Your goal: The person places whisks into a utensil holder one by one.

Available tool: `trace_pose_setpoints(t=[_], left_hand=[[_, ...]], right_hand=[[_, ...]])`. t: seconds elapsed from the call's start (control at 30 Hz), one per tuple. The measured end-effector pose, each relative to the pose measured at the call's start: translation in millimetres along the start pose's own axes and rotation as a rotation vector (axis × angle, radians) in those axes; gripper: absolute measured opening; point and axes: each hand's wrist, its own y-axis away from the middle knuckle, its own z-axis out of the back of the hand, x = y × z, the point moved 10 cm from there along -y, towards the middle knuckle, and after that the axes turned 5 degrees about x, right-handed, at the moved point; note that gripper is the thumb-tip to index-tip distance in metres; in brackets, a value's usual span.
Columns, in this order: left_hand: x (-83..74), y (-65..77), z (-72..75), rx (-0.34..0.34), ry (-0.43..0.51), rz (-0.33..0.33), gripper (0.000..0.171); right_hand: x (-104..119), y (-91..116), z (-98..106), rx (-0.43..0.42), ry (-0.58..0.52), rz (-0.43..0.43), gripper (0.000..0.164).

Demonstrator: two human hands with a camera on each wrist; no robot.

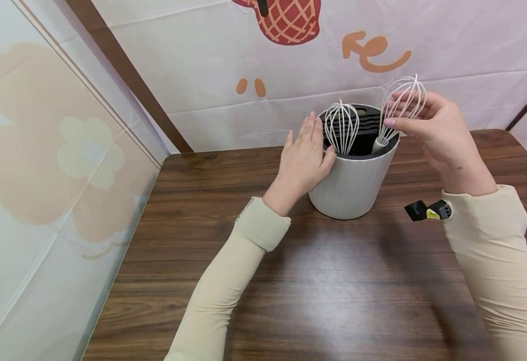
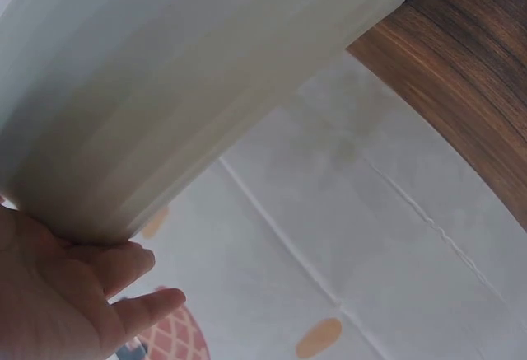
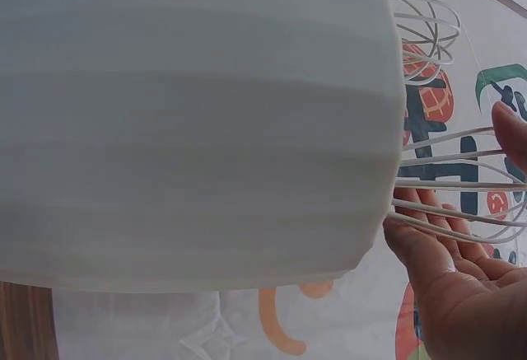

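Observation:
A white ribbed utensil holder [image 1: 351, 185] with a black slotted insert [image 1: 366, 115] stands on the wooden table. Two white wire whisks are in it, wire ends up: the left whisk [image 1: 342, 128] by the front rim, the right whisk [image 1: 403, 108] leaning out to the right. My left hand [image 1: 306, 155] lies along the holder's left side at the rim, fingers extended; the left wrist view shows its fingers against the holder wall [image 2: 165, 88]. My right hand [image 1: 444, 128] holds the right whisk by its wires, thumb in front and fingers behind, as the right wrist view also shows.
The brown wooden table [image 1: 326, 291] extends around the holder. Close behind it hangs a white printed cloth [image 1: 191, 65], and another with flower shapes [image 1: 55, 150] is at the left. A small black device [image 1: 430, 210] sits at my right cuff.

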Motion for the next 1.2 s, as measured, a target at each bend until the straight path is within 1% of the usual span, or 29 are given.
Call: trace_pose_setpoints(t=[0.23,0.57,0.77,1.0,1.2], left_hand=[[-1.3,0.2,0.1,-0.011,0.001,-0.008,0.063],[-1.2,-0.1,-1.0,-0.006,0.008,-0.007,0.063],[-0.8,-0.6,-1.3,-0.009,0.011,-0.007,0.063],[-1.8,-0.7,-1.2,-0.013,0.016,-0.010,0.063],[-2.0,-1.2,-1.6,-0.008,-0.001,-0.006,0.064]], right_hand=[[0.7,0.5,1.1,-0.005,0.031,0.003,0.033],[-1.2,1.5,0.8,-0.003,0.017,0.001,0.033],[-2.3,2.1,1.4,-0.015,0.005,-0.008,0.037],[-2.1,4.2,4.2,-0.038,0.020,-0.011,0.038],[-0.3,5.7,5.6,-0.039,0.035,-0.015,0.039]])
